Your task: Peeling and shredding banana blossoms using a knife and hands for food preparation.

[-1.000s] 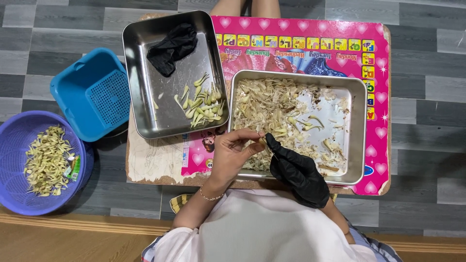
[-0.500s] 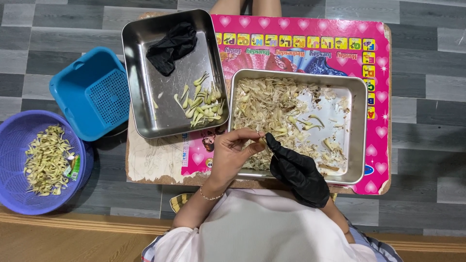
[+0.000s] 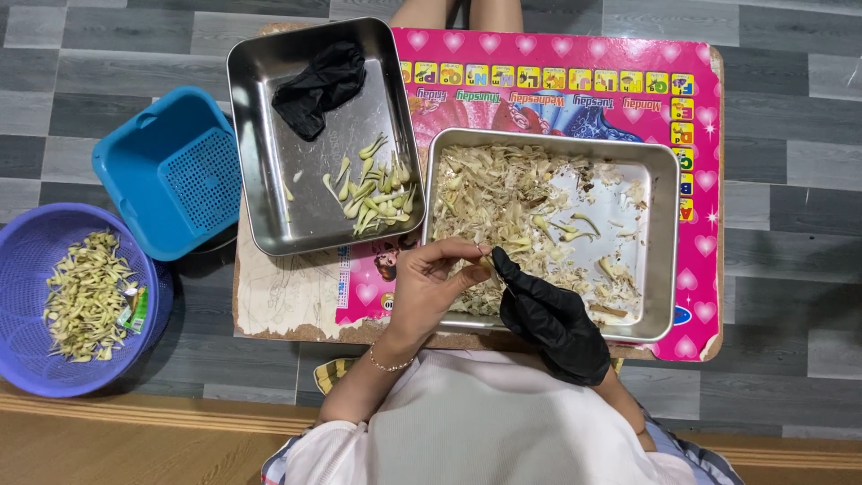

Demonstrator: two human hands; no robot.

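My bare left hand point(image 3: 431, 283) and my black-gloved right hand point(image 3: 548, 314) meet over the near left corner of a steel tray point(image 3: 669, 242) full of pale, shredded plant pieces point(image 3: 503, 207). Both pinch one small pale piece point(image 3: 487, 261) between their fingertips. A second steel tray point(image 3: 269, 162) to the left holds a small heap of pale green peeled pieces point(image 3: 373, 189) and a crumpled black glove point(image 3: 319, 85).
Both trays sit on a low pink table point(image 3: 557, 81) with a colourful printed top. On the grey floor to the left stand a blue square basket point(image 3: 171, 171) and a purple round basket point(image 3: 36, 296) holding pale scraps point(image 3: 85, 296). Someone's legs point(image 3: 458, 13) show at the far edge.
My hands stay at the same corner of the tray; the fingertips have shifted slightly on the small piece. Nothing else has moved.
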